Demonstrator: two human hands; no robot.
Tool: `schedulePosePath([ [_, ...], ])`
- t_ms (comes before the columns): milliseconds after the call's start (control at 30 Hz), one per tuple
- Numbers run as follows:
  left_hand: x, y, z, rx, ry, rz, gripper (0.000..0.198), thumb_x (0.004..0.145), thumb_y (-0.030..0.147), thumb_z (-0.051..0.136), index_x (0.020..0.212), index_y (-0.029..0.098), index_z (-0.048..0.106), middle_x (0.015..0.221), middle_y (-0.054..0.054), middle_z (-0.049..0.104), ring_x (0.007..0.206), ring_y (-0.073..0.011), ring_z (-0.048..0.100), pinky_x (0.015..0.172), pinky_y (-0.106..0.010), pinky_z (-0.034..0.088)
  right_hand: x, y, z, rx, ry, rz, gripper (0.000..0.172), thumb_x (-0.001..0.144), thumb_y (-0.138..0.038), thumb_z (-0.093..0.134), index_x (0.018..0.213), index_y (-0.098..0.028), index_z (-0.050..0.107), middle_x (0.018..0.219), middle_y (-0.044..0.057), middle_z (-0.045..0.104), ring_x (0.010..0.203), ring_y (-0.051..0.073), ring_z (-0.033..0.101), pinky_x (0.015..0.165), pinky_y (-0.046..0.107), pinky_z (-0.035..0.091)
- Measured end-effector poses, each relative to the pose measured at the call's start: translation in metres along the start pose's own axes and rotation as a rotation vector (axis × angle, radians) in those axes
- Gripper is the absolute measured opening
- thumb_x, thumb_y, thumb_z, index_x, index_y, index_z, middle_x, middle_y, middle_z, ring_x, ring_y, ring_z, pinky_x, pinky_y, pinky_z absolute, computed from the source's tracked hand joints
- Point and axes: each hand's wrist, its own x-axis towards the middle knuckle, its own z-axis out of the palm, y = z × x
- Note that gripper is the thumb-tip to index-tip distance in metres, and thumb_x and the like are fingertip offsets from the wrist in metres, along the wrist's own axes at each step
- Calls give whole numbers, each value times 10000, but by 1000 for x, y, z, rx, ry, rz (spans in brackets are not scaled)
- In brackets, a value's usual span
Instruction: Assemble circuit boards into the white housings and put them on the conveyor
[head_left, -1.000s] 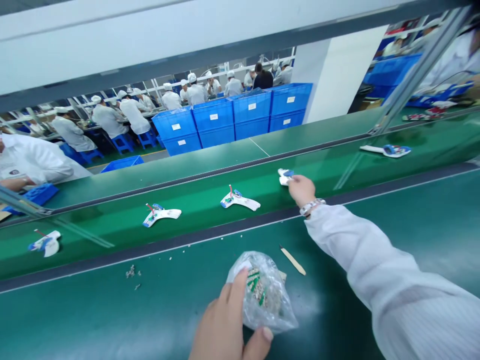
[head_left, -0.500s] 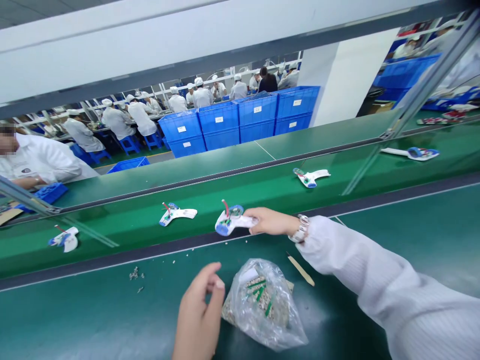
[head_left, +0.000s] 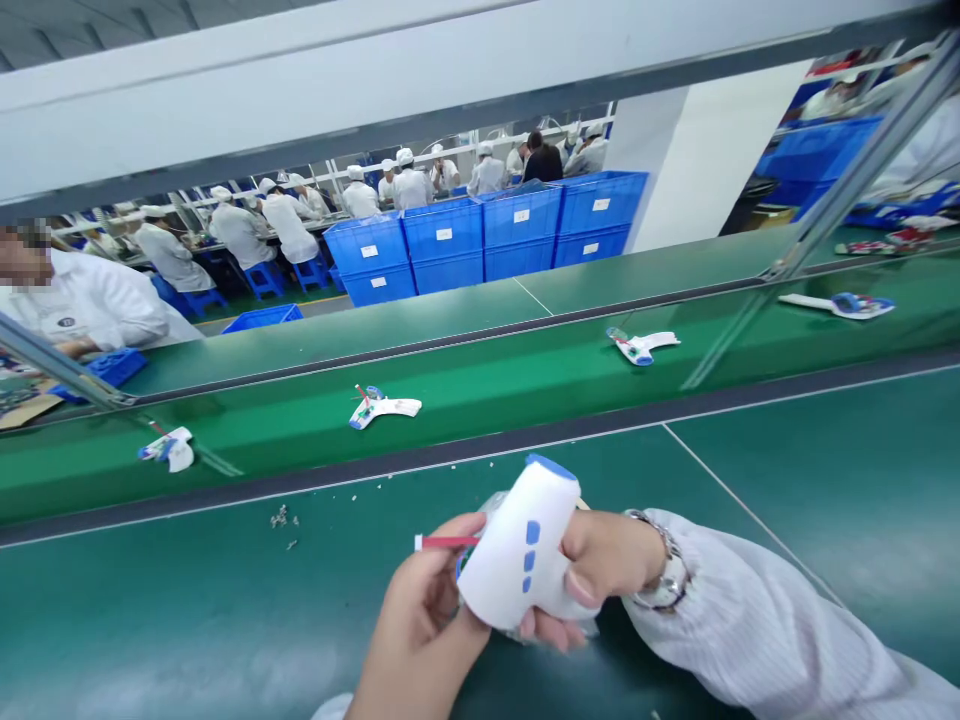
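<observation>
Your right hand (head_left: 604, 565) is clenched around the grip of a white thermometer shell (head_left: 517, 555), thumb on its near face and fingers wrapped beneath. The shell is held above the green workbench mat (head_left: 150, 620), close in front of you, with its blue-tipped end pointing away and three blue buttons facing up. Your left hand (head_left: 424, 625) meets the shell's other end, fingers curled against it, thumb lying by the red wire (head_left: 446, 542) that sticks out leftward. A clear plastic bag (head_left: 491, 500) lies under the shell, mostly hidden by it. A wristwatch (head_left: 667, 580) sits at your right cuff. Small scraps (head_left: 281, 518) lie on the mat to the left. Beyond the mat runs the conveyor belt (head_left: 525, 390), carrying four more shells well apart from each other (head_left: 169, 450) (head_left: 386, 408) (head_left: 645, 345) (head_left: 840, 303). Across the belt, a co-worker in white (head_left: 82, 305) sits at far left, and stacked blue crates (head_left: 480, 245) stand behind.
</observation>
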Motion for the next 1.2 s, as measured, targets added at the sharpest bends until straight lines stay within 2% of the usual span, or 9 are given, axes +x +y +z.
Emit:
schedulePosePath([
  [200, 14, -15, -7, -310, -269, -461, 253, 717, 399, 719, 756, 149, 731, 593, -40, 661, 461, -131, 590, 426, -207, 459, -4, -41, -3, -422, -103, 148, 510, 583, -541, 818, 759, -81, 686, 640, 4, 587, 591, 93, 536, 573, 168, 441],
  [367, 11, -20, -5, -293, -391, -566, 220, 722, 329, 763, 757, 113, 752, 615, -47, 655, 470, -101, 599, 427, -160, 453, -8, -69, 2, -673, -186, 287, 613, 617, -678, 709, 777, -86, 723, 576, -22, 555, 526, 79, 472, 540, 168, 419],
  [500, 10, -19, -8, -344, -400, -497, 307, 671, 385, 807, 806, 112, 768, 602, -58, 677, 437, -118, 597, 401, -180, 447, -5, -55, 1, -533, -185, 269, 569, 619, -644, 735, 743, -92, 682, 610, -15, 568, 571, 86, 506, 603, 172, 449],
  [633, 11, -11, -8, -427, -310, -335, 381, 651, 425, 822, 887, 130, 767, 640, -59, 702, 469, -97, 593, 463, -173, 477, 9, 2, 16, 2, -253, 172, 643, 512, -708, 756, 684, -105, 613, 669, 54, 622, 585, 133, 595, 579, 224, 503],
  [767, 8, -3, -3, -486, -167, -139, 295, 682, 402, 812, 888, 197, 767, 665, -26, 724, 510, -74, 621, 486, -115, 468, 14, 41, 42, 137, -81, 40, 906, 556, -949, 411, 779, -94, 612, 697, 111, 643, 648, 183, 650, 632, 280, 527],
  [867, 1, -1, 2, -438, -10, -20, 290, 666, 375, 831, 885, 196, 766, 673, -44, 738, 534, -104, 648, 470, -128, 474, 6, 23, 45, -22, 37, -25, 855, 742, -861, 339, 930, -79, 631, 787, 130, 664, 736, 197, 663, 752, 336, 530],
  [1000, -9, 0, 11, -312, 186, 100, 324, 629, 384, 855, 887, 211, 768, 695, -26, 741, 553, -110, 649, 473, -131, 472, -5, -27, 40, -515, 754, -49, 421, 876, -549, 524, 864, -141, 626, 843, 83, 645, 791, 186, 617, 742, 315, 507],
  [1067, -13, 0, 14, -272, 217, 138, 314, 646, 383, 846, 902, 218, 769, 718, -17, 739, 544, -87, 619, 490, -126, 476, -4, -44, 45, -716, 955, -196, 219, 877, -368, 560, 873, -157, 620, 847, 60, 633, 798, 174, 594, 741, 302, 489],
  [1200, -16, 1, 15, -255, 251, 143, 326, 636, 395, 848, 910, 234, 771, 743, -14, 740, 534, -74, 583, 493, -128, 481, 7, -58, 65, -997, 731, -474, 147, 831, -133, 552, 933, -158, 654, 955, 73, 638, 947, 174, 572, 870, 316, 449],
])
